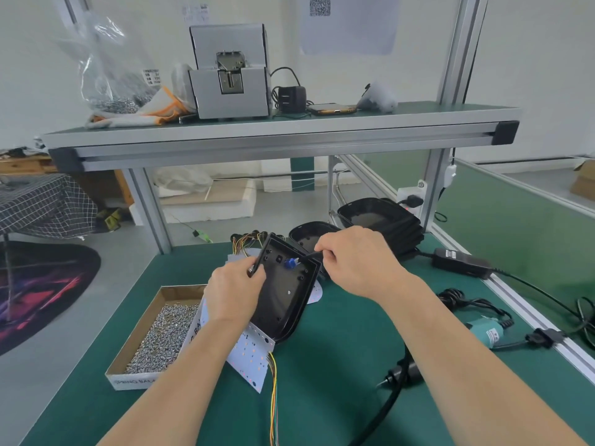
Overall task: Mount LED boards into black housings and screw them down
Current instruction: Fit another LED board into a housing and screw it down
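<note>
Obs: housing stands tilted, near end resting on the LED boards, long axis running away from the person, open face up toward the camera. Left hand grips its left rim, fingers curled over the edge. Right hand pinches a thin dark strand (wire or tool, unclear) that leads left to the blue part inside. The right hand is the nearer to that part.

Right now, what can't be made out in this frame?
Head view only.
1. The thin dark item pinched by right hand: fingers hide it.
2. LED boards: mostly under black housing and left hand.
3. Lettering on screw box: partly behind left forearm, blurred.
</note>
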